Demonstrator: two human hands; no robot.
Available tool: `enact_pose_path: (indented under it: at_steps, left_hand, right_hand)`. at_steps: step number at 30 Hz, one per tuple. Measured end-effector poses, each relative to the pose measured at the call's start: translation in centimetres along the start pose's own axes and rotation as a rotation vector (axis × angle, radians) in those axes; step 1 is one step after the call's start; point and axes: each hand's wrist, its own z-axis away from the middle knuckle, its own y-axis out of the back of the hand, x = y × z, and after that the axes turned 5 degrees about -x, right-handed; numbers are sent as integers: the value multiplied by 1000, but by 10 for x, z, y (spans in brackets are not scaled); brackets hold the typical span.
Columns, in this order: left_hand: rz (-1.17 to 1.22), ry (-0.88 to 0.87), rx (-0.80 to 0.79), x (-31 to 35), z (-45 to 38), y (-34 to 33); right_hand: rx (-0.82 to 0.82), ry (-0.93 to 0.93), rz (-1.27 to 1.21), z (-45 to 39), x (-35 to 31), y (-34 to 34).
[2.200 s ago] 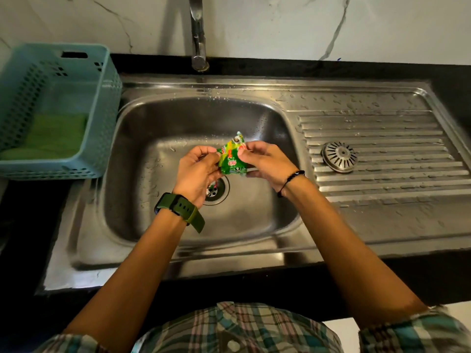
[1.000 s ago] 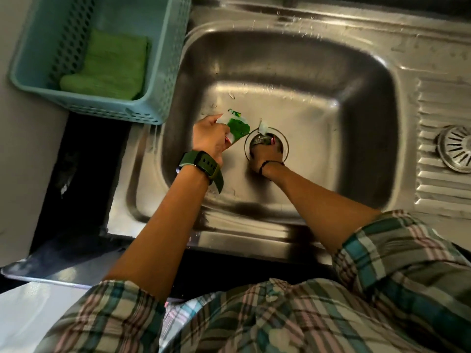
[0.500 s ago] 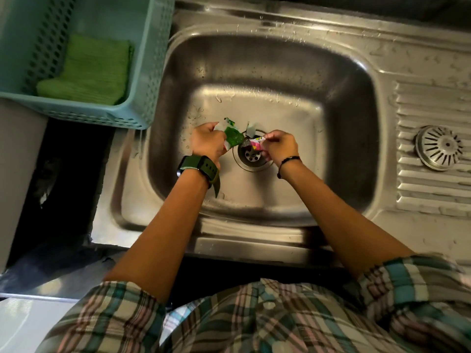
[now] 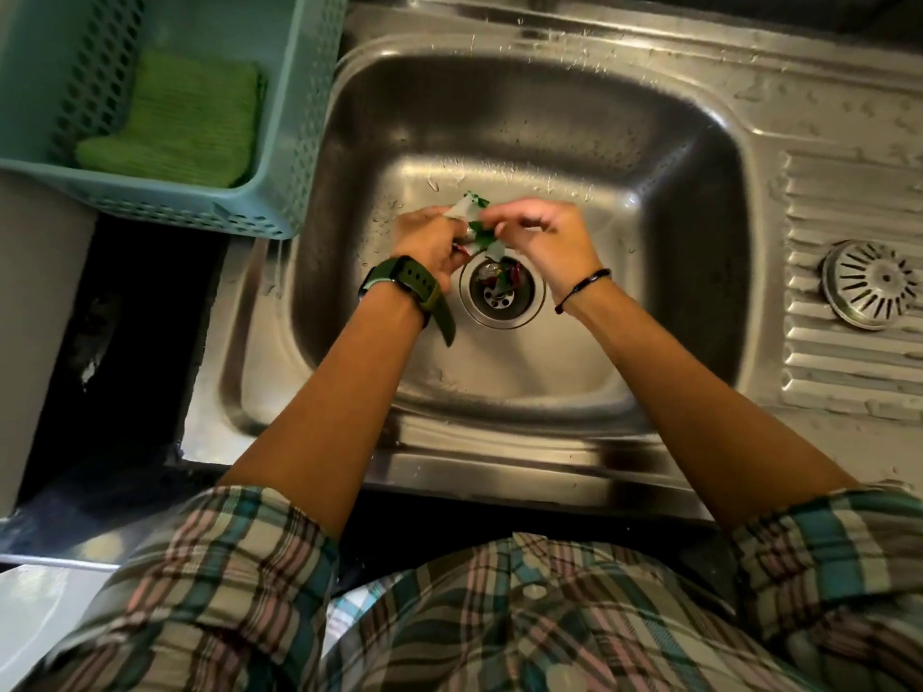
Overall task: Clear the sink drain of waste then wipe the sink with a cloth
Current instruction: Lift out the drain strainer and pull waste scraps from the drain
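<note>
Both hands hover over the steel sink (image 4: 699, 192), just above the round drain (image 4: 502, 292). My left hand (image 4: 427, 239) is closed on crumpled green and white wrappers (image 4: 474, 219). My right hand (image 4: 544, 237) touches the same bundle with its fingertips, its other fingers spread. Bits of red and silver waste (image 4: 504, 274) still lie in the drain opening. A folded green cloth (image 4: 185, 117) rests in the teal basket (image 4: 279, 192) at the upper left.
The metal drain strainer (image 4: 871, 284) lies on the ribbed draining board to the right. Water drops speckle the sink rim and the board. A dark counter and a gap sit left of the sink, below the basket.
My right hand came up from the drain with a scrap and met the left hand; the wrappers are now bunched between both hands. The view shifted slightly.
</note>
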Motion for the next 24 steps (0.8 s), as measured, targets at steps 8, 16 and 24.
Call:
enact_pose_path:
  at_steps: [8,16,24]
  left_hand:
    - [-11,-33,109,1,-7,12]
    - [-74,-35,168,-4,-7,23]
    - [-197,-13,137,-14,-13,8]
  right_hand:
    - [-124,-237,862,-37,77,-10]
    - [-50,-397,966,-46,91,-34]
    - [228,-319,285,-34,63,14]
